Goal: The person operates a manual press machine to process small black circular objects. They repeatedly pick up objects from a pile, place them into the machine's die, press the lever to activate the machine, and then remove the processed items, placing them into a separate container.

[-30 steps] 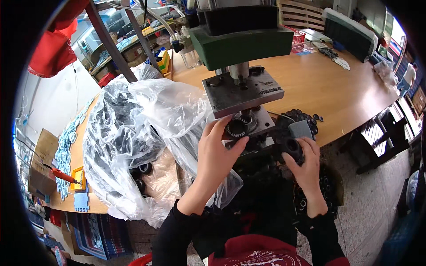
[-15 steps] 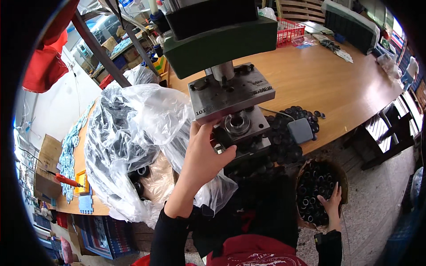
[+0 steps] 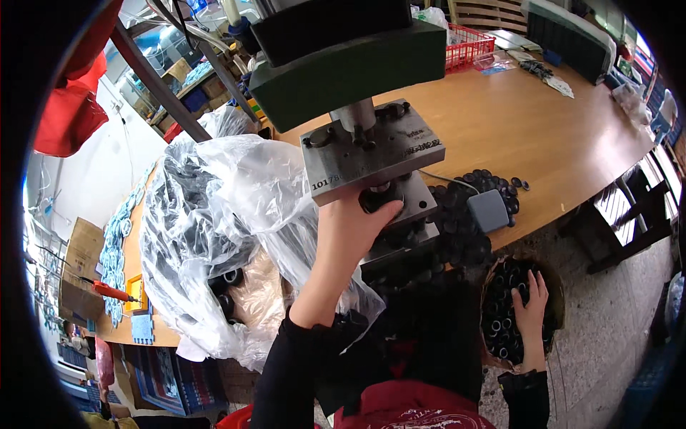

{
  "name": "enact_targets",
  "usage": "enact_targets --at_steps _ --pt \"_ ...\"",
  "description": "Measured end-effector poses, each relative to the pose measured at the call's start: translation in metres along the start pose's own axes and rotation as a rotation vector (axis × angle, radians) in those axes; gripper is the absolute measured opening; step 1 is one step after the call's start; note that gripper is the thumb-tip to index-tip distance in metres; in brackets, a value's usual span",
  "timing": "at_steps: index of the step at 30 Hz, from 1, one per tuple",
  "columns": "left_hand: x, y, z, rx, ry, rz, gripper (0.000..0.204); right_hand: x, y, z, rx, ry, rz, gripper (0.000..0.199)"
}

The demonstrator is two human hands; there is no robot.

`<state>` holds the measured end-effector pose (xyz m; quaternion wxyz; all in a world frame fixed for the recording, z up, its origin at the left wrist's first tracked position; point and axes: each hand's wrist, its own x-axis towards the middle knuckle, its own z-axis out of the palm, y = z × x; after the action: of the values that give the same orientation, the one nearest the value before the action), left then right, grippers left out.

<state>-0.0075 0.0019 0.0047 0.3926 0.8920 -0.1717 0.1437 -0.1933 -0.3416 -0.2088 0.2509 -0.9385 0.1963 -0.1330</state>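
I take the press [image 3: 357,79] as the reference: its green head sits above a grey steel die plate [image 3: 371,154] on the wooden table [image 3: 543,136]. My left hand [image 3: 354,229] reaches up under the front edge of the die plate, fingertips [image 3: 389,209] resting on a black ring [image 3: 373,196] seated on the lower die block; the fingers are curled loosely around that ring, though I cannot tell whether they actually pinch it. My right hand [image 3: 530,307] is low and to the right of the press, below the table edge, spread flat with fingers extended inside a round basket [image 3: 554,300] full of black rings; the palm faces down on the rings and I cannot tell whether any ring is held. A heap of loose rings [image 3: 464,222] lies on the table just right of the lower die block, with a grey square pad [image 3: 488,210] lying on it. Left of the press a large clear plastic bag [image 3: 214,236] bulges on the table, holding more dark rings. Behind the press, far across the table, stands a red wire basket [image 3: 468,46]
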Motion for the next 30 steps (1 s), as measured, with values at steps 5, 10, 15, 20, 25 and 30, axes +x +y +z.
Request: enact_targets --at_steps 5,10,15,20,25,30 --pt "0.003 -0.016 0.015 0.048 0.046 0.087 0.048 0.035 -0.050 -0.025 0.087 0.078 -0.078 0.053" --pt "-0.011 -0.005 0.011 -0.046 0.072 -0.025 0.056 0.091 -0.119 -0.018 0.059 0.008 -0.341 0.051" --pt "-0.059 0.009 -0.006 0.033 0.294 0.182 0.049 0.127 -0.148 0.020 -0.331 -0.020 -0.390 0.053" --pt "-0.114 -0.026 -0.081 0.112 0.169 -0.080 0.009 0.135 -0.137 0.008 -0.276 -0.157 -0.269 0.056" --pt "-0.151 -0.187 -0.157 1.005 -0.097 -0.289 0.031 0.127 -0.134 0.011 0.078 -0.058 -0.367 0.053" --pt "-0.147 -0.240 -0.158 1.134 -0.168 -0.191 0.033 0.091 -0.192 -0.004 0.180 0.144 -0.554 0.040"
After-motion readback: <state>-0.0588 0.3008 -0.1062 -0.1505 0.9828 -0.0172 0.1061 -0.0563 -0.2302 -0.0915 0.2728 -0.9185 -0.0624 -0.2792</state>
